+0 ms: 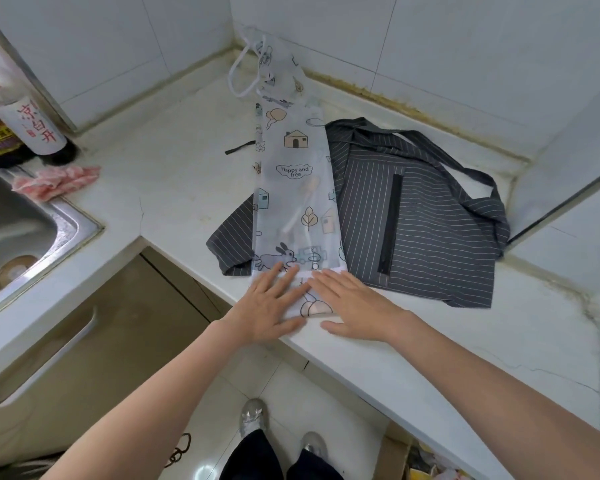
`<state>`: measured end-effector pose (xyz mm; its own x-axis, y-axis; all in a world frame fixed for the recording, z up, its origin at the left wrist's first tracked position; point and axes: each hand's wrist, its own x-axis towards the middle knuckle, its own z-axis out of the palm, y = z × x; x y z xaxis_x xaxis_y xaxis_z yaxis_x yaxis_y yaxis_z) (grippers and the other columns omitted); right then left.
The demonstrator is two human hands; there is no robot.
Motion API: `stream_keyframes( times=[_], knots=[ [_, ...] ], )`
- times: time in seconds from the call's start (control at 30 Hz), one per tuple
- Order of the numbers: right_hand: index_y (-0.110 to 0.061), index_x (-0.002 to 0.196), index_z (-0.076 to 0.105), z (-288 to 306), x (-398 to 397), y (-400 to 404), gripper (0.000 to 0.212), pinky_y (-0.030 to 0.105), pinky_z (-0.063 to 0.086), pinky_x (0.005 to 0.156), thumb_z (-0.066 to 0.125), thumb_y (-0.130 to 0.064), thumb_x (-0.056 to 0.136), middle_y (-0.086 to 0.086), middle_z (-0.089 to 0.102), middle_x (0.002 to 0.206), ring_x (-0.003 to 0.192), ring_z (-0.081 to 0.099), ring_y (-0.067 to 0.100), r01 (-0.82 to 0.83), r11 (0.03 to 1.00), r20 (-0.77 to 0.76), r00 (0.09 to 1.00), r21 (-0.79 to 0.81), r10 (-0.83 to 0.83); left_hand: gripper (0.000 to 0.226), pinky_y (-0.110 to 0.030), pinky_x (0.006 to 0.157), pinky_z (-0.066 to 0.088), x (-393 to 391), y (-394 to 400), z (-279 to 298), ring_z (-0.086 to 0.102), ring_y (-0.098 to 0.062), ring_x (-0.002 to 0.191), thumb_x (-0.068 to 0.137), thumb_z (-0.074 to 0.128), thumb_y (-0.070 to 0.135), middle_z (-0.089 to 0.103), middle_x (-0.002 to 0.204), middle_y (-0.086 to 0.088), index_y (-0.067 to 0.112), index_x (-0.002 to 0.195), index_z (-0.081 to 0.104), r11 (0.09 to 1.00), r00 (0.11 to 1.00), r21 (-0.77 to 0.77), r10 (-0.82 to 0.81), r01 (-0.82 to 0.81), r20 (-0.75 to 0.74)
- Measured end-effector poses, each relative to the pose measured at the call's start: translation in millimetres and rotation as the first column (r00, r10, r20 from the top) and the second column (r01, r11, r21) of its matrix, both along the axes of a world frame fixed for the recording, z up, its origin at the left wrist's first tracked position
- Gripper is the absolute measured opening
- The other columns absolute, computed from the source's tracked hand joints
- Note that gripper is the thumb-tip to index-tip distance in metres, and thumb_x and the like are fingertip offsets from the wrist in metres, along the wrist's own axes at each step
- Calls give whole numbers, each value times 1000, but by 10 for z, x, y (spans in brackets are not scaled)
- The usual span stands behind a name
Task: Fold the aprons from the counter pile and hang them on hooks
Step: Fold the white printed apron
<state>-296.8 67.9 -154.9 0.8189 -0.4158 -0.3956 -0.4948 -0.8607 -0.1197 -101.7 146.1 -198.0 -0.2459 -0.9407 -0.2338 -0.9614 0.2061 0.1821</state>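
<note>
A translucent white apron (295, 188) printed with houses, trees and a rabbit lies folded into a long narrow strip on the white counter (174, 174), running from the front edge back to the corner, its white strap (238, 76) looped at the far end. It lies over a dark grey striped apron (413, 216) spread flat beneath and to the right. My left hand (269, 306) and my right hand (352, 304) press flat, fingers straight, side by side on the strip's near end at the counter's front edge.
A steel sink (25, 223) sits at the left with a pink cloth (56, 181) on its rim and bottles (18, 129) behind it. Tiled walls close the corner. Cabinet doors, floor and my shoes lie below the counter edge.
</note>
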Motion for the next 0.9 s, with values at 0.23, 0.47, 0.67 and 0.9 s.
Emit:
stream_keyframes(
  times=[0.23, 0.47, 0.67, 0.9],
  knots=[
    [-25, 144, 39, -148, -100, -213, 67, 10, 18, 103, 58, 2, 85, -16, 29, 151, 137, 31, 3, 306, 912, 273, 885, 273, -378, 107, -32, 118, 6, 217, 14, 157, 5, -20, 145, 59, 35, 79, 10, 158, 0, 21, 148, 25, 969, 933, 123, 242, -216, -265],
    [-4, 68, 60, 9, 160, -396, 27, 23, 23, 50, 64, -21, 89, 1, 38, 56, 54, 33, 12, 554, 477, 212, 475, 683, -854, 22, -12, 77, 46, 561, 36, 323, 63, -17, 85, 90, 62, 19, 70, 106, -4, 14, 111, 69, 782, 588, 192, 583, -592, -561],
    [-10, 58, 35, -52, 376, -433, 44, 30, 23, 55, 53, -25, 95, 2, 34, 57, 55, 33, 16, 682, 466, 182, 448, 564, -875, 5, -22, 68, 45, 490, -25, 264, 63, -15, 78, 88, 65, 20, 68, 77, 5, 15, 88, 64, 545, 214, 295, 685, -785, -696],
    [-15, 55, 33, -19, 503, -518, 48, 25, 31, 46, 49, -31, 97, -1, 36, 52, 51, 52, 18, 799, 361, 17, 403, 480, -915, 21, -32, 62, 43, 384, -118, 311, 61, -25, 78, 95, 52, 29, 66, 81, -2, 9, 91, 59, 501, 391, 62, 743, -863, -544]
  ],
)
